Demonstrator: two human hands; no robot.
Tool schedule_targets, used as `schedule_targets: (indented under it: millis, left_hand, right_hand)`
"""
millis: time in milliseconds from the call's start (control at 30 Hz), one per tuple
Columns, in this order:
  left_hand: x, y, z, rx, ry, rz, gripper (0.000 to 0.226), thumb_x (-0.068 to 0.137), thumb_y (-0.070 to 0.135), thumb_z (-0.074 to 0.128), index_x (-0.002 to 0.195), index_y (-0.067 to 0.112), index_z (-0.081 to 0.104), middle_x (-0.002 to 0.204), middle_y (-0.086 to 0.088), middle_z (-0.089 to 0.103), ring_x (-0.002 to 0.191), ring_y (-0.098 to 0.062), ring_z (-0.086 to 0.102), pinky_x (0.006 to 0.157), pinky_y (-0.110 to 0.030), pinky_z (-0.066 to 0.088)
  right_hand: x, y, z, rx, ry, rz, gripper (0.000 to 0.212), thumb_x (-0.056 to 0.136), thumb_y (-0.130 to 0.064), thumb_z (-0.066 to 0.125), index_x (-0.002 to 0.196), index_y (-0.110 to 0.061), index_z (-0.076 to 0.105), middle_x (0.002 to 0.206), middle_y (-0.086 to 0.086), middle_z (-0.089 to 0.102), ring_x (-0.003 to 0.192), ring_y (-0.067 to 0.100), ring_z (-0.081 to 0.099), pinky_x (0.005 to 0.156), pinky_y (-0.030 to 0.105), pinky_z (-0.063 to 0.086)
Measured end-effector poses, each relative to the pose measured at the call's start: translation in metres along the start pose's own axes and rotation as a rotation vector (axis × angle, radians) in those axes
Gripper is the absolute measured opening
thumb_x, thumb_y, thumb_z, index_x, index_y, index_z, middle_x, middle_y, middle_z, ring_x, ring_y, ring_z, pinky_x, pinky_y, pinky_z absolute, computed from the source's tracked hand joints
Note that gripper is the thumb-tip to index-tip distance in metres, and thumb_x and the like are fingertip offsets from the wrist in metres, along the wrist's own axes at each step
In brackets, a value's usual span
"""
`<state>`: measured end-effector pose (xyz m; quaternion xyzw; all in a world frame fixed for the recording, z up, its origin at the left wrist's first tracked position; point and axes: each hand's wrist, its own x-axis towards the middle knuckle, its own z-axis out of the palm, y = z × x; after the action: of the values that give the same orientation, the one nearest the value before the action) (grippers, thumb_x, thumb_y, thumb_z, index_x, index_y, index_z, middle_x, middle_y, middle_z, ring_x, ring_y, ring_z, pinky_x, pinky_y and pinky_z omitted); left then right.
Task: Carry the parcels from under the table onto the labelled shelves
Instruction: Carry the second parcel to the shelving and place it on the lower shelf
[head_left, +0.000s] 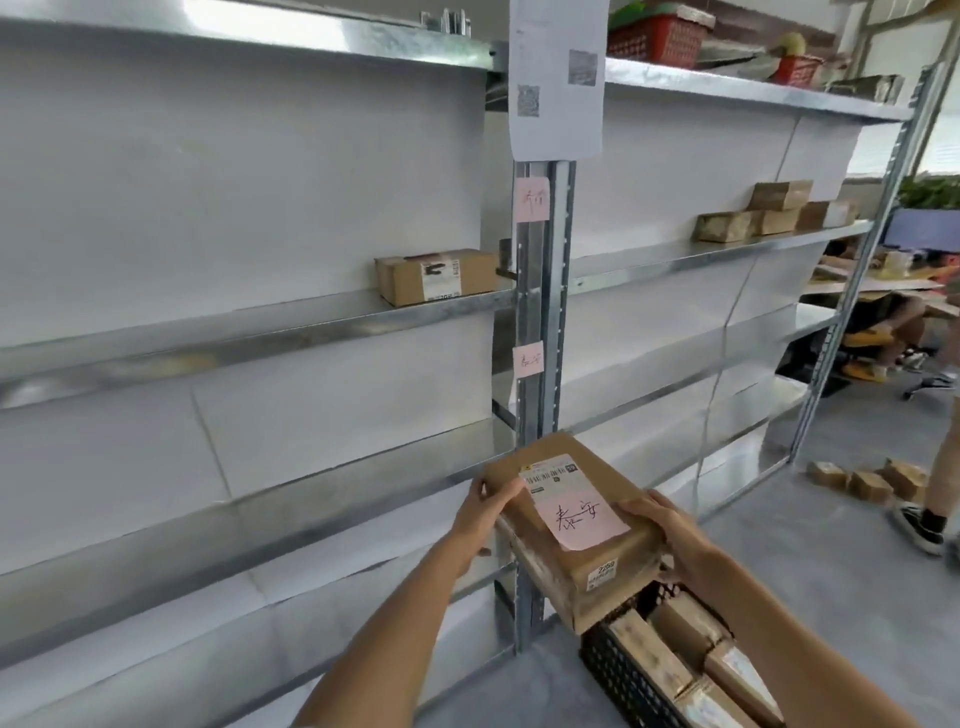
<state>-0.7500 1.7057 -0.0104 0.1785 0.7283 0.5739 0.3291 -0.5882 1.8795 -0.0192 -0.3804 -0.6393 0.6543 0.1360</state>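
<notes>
I hold a brown cardboard parcel (597, 571) with a white shipping label and a pink handwritten note on top. My left hand (485, 506) grips its far left corner and my right hand (670, 540) grips its right side. The parcel hovers in front of the grey metal upright (543, 312) between two shelf bays. Two pink labels, the upper pink label (531, 198) and the lower pink label (528, 359), are stuck on that upright. One parcel on the left shelf (435, 275) lies at chest height. Below my hands a black crate (623, 680) holds several more parcels.
Several small boxes (769, 213) sit on the right bay's shelf (675, 257). Red baskets (657, 36) stand on the top shelf. A few small floor boxes (867, 480) lie at the right, near a standing person's shoe (917, 527). A seated person (883, 322) is behind the rack.
</notes>
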Motion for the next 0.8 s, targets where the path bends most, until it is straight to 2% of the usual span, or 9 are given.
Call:
schedule_targets:
  millis: [133,233,367,433,567,633,667,733,800]
  left_hand:
    - [0.037,0.0,-0.027,-0.039,0.087,-0.058,0.082,0.076,0.066,0.052,0.142,0.028,0.023,0.15,-0.007,0.031,0.134,-0.034,0.034,0.105,-0.057,0.036]
    - [0.069,0.001,-0.056,-0.099,0.134,-0.078,0.07,0.077,0.069,0.049,0.132,0.028,0.036,0.141,-0.008,0.043,0.122,-0.032,0.046,0.101,-0.054,0.043]
    - [0.112,0.0,-0.095,-0.231,0.187,-0.151,0.066,0.074,0.066,0.055,0.126,0.026,0.045,0.127,-0.008,0.055,0.111,-0.029,0.053,0.096,-0.052,0.048]
    - [0.128,-0.002,-0.111,-0.272,0.236,-0.175,0.063,0.073,0.064,0.056,0.122,0.025,0.049,0.116,-0.006,0.06,0.104,-0.026,0.057,0.093,-0.05,0.051]
    - [0.152,-0.007,-0.13,-0.337,0.388,-0.192,0.049,0.076,0.061,0.054,0.113,0.03,0.054,0.11,-0.003,0.062,0.097,-0.024,0.059,0.083,-0.047,0.054]
    - [0.16,-0.01,-0.134,-0.365,0.439,-0.189,0.039,0.076,0.06,0.054,0.103,0.032,0.057,0.105,0.0,0.063,0.096,-0.024,0.059,0.075,-0.041,0.054]
    - [0.164,-0.011,-0.136,-0.377,0.464,-0.185,0.035,0.076,0.059,0.055,0.097,0.031,0.058,0.101,0.002,0.064,0.094,-0.023,0.06,0.072,-0.039,0.052]
    - [0.174,-0.014,-0.14,-0.383,0.526,-0.163,0.033,0.077,0.056,0.056,0.097,0.03,0.06,0.102,0.0,0.065,0.095,-0.024,0.06,0.073,-0.039,0.051]
    - [0.186,-0.016,-0.142,-0.377,0.608,-0.138,0.039,0.078,0.053,0.056,0.107,0.027,0.062,0.108,-0.005,0.066,0.101,-0.026,0.059,0.082,-0.042,0.052]
  right_hand:
    - [0.058,-0.023,0.021,-0.054,-0.113,0.015,0.035,0.078,-0.038,0.064,0.111,-0.03,0.058,0.106,0.011,0.061,0.103,0.03,0.054,0.091,0.046,0.042]
    - [0.1,-0.044,0.045,-0.128,-0.229,-0.018,0.042,0.069,-0.048,0.066,0.107,-0.03,0.059,0.096,0.01,0.064,0.092,0.026,0.058,0.074,0.035,0.048]
    - [0.152,-0.072,0.085,-0.175,-0.34,-0.051,0.048,0.063,-0.052,0.063,0.104,-0.026,0.06,0.087,0.006,0.07,0.087,0.025,0.062,0.074,0.035,0.049]
    - [0.178,-0.082,0.107,-0.163,-0.349,-0.064,0.043,0.069,-0.048,0.066,0.103,-0.021,0.061,0.079,0.004,0.068,0.077,0.02,0.061,0.067,0.03,0.045]
    - [0.224,-0.087,0.15,-0.087,-0.268,-0.043,0.032,0.085,-0.038,0.061,0.109,-0.019,0.055,0.085,0.005,0.063,0.077,0.019,0.057,0.068,0.031,0.045]
    - [0.241,-0.086,0.17,-0.101,-0.242,-0.032,0.037,0.088,-0.036,0.059,0.116,-0.014,0.05,0.086,0.007,0.061,0.079,0.021,0.055,0.072,0.034,0.044]
    - [0.249,-0.086,0.178,-0.128,-0.239,-0.02,0.042,0.088,-0.036,0.057,0.122,-0.012,0.047,0.094,0.01,0.061,0.086,0.025,0.054,0.074,0.036,0.044]
    - [0.263,-0.088,0.193,-0.182,-0.247,0.021,0.048,0.09,-0.037,0.053,0.129,-0.01,0.044,0.105,0.015,0.061,0.093,0.03,0.054,0.073,0.039,0.045]
    - [0.273,-0.092,0.202,-0.191,-0.271,0.07,0.048,0.092,-0.04,0.047,0.127,-0.008,0.048,0.093,0.014,0.059,0.089,0.03,0.053,0.072,0.038,0.047]
